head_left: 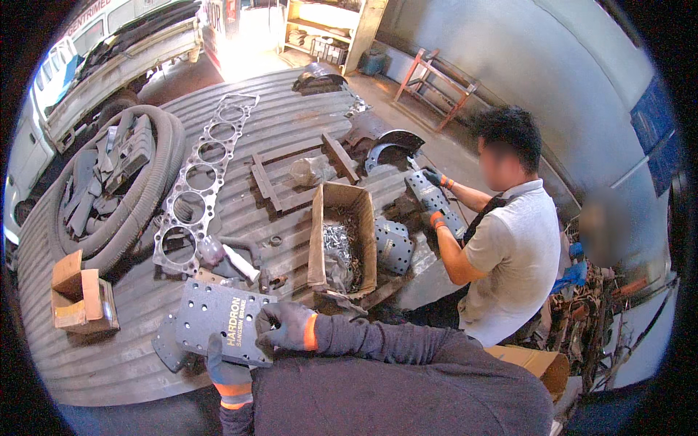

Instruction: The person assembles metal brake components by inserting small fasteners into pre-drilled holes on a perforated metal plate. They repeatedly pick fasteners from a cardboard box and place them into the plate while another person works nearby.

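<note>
A dark grey brake lining (207,309) with several drilled holes and yellow print is held in front of me, its face turned up. My left hand (231,372), in a grey glove with an orange cuff, grips its lower edge with the thumb on the face. My right hand (289,327), gloved the same way, is closed at the lining's right side, fingertips against its face; anything small inside those fingers is hidden. Partly under the held piece lies another dark lining (169,347). Just beyond my right hand stands a cardboard box (318,251) of metal rivets (338,243).
A co-worker (509,240) at the right holds another lining (429,192); more linings (393,245) lie beside the box. The corrugated metal surface (138,363) also carries a long gasket (201,176), coiled hose (171,156), a small open carton (87,301), a metal frame (273,192) and a curved brake shoe (392,138).
</note>
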